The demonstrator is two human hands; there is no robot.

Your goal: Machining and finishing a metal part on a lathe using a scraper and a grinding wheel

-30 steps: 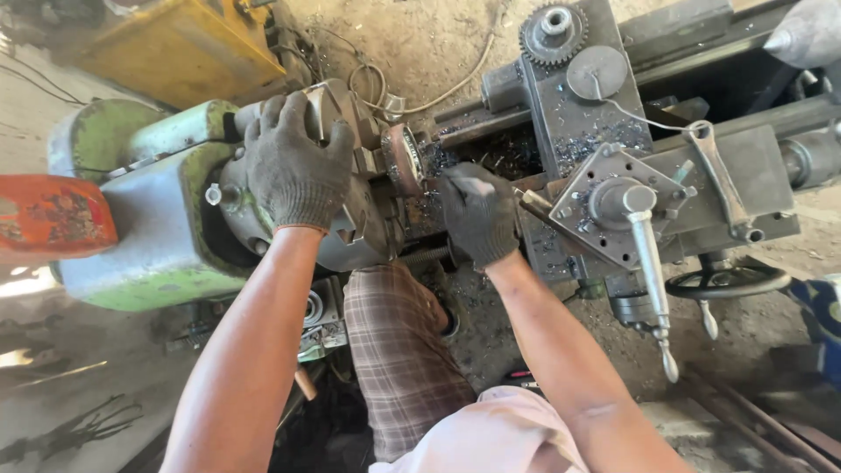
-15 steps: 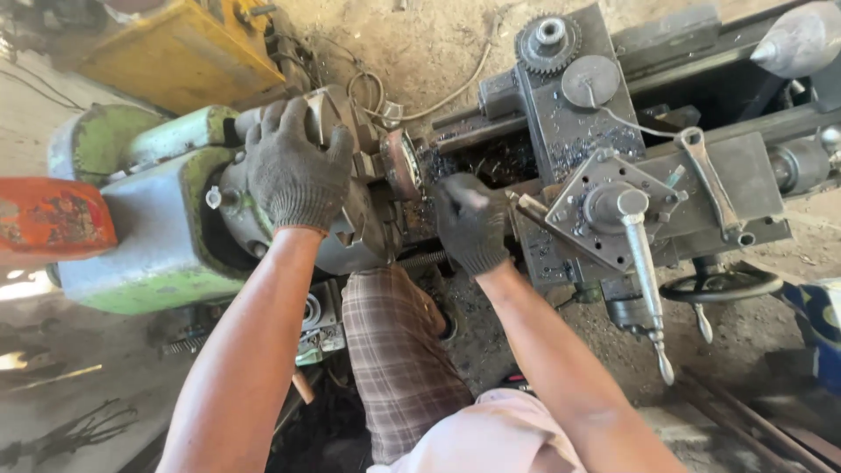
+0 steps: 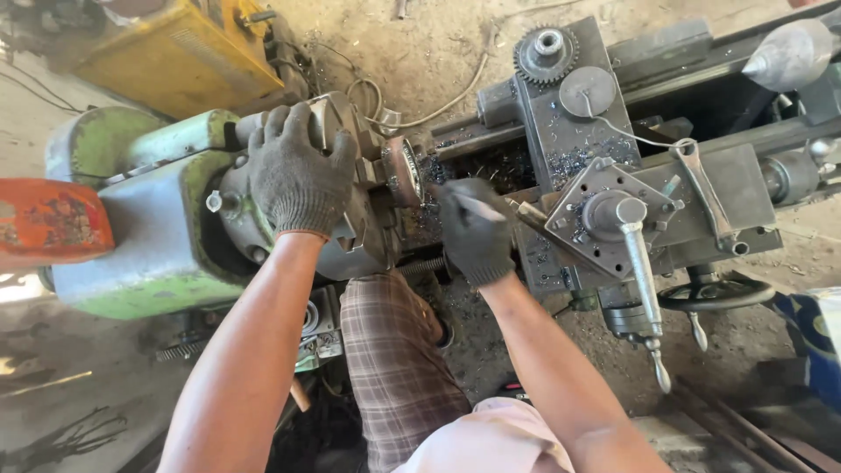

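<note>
My gloved left hand (image 3: 300, 175) spreads over the lathe chuck (image 3: 350, 188); my gloved right hand (image 3: 476, 229) pinches a thin metal rod (image 3: 464, 203) beside the round workpiece (image 3: 405, 171).

Camera placement: 1 head-worn view, looking steeply down from close above.

The camera sits on the person's head and faces almost straight down over both forearms, which enter from the bottom edge — the left hand (image 3: 298, 175) and right hand (image 3: 476, 229) fall near the centre, close to the lens. The lathe (image 3: 604, 175) runs across the upper half of the frame, its green headstock (image 3: 131, 236) at left and the carriage to the right. The dirt floor (image 3: 420, 44) shows beyond the machine at top, and the person's checked trousers (image 3: 394, 368) directly below. No 2nd view exists, so nothing is shared.
</note>
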